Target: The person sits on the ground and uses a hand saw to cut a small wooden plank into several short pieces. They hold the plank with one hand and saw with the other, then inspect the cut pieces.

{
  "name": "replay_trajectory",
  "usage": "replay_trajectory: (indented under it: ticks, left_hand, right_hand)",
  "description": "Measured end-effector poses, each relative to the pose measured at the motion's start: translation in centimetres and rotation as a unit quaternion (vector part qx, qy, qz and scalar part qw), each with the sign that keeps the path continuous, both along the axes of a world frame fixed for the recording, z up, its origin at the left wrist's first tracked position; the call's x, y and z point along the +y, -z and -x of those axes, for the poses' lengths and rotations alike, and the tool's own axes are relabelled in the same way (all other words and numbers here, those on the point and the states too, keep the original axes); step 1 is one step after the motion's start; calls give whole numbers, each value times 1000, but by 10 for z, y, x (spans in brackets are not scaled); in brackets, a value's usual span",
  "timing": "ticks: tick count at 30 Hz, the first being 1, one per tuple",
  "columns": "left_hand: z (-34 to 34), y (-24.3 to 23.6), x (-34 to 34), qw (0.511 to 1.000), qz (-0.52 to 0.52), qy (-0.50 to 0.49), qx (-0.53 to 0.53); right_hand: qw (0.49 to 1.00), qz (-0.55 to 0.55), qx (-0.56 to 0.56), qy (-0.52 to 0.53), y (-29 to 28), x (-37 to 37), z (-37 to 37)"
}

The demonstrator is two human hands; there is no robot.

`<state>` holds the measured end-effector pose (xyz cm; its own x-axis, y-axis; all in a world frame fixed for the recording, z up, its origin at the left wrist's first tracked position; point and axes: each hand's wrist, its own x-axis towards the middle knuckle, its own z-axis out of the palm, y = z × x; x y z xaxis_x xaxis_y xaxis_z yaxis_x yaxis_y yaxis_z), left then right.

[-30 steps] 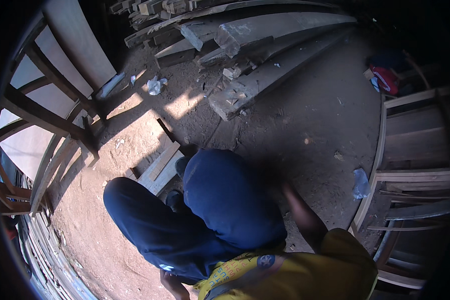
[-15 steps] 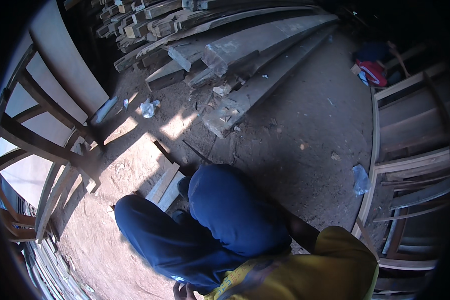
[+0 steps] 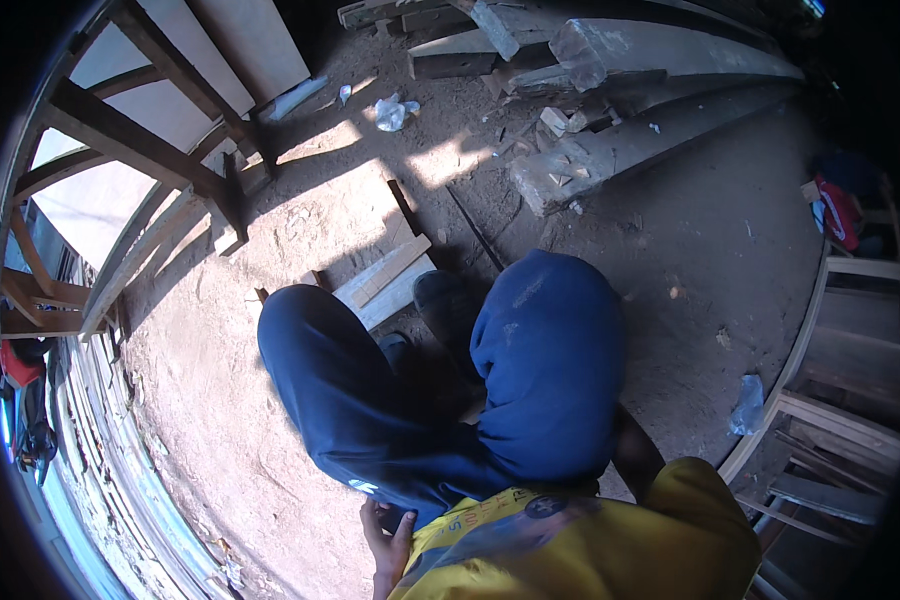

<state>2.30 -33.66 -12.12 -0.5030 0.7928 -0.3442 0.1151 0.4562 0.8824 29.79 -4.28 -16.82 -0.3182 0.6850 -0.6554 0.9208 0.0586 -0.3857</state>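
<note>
I sit or squat low with my knees in dark blue trousers (image 3: 550, 350) bent up before me. At my left hip, my left hand (image 3: 386, 540) is closed, its thumb and fingers curled about a small dark object that I cannot make out. Of my right arm only a shaded forearm (image 3: 636, 458) shows, running down beside the right thigh; the hand itself is hidden behind the leg. Past my feet a pale board (image 3: 380, 305) lies on the dirt, with a narrow wooden strip (image 3: 392, 270) on top of it.
Large timber beams (image 3: 660, 140) lie at the far right. A wooden frame (image 3: 140, 130) stands at the left, near pale panels (image 3: 250, 50). More wooden frames (image 3: 840, 425) line the right edge. Long strips (image 3: 120, 470) lie at lower left. A person in red (image 3: 838, 215) is at far right.
My view has turned, so the surroundings sit farther right and higher. My left hand shows more fully, and my knees appear wider apart.
</note>
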Motion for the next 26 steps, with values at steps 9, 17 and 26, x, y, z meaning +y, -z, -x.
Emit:
replay_trajectory:
  ticks: [9,17,26]
  left_hand:
    - [24,-12,9,982,-31,-175,71]
    - [170,7,146,970,-65,-195,128]
    - [161,114,360,915,-113,247,297]
  right_hand:
    - [994,29,70,-83,15,-4,74]
    - [974,79,151,-147,25,-38,139]
    - [960,110,194,-170,27,-28,146]
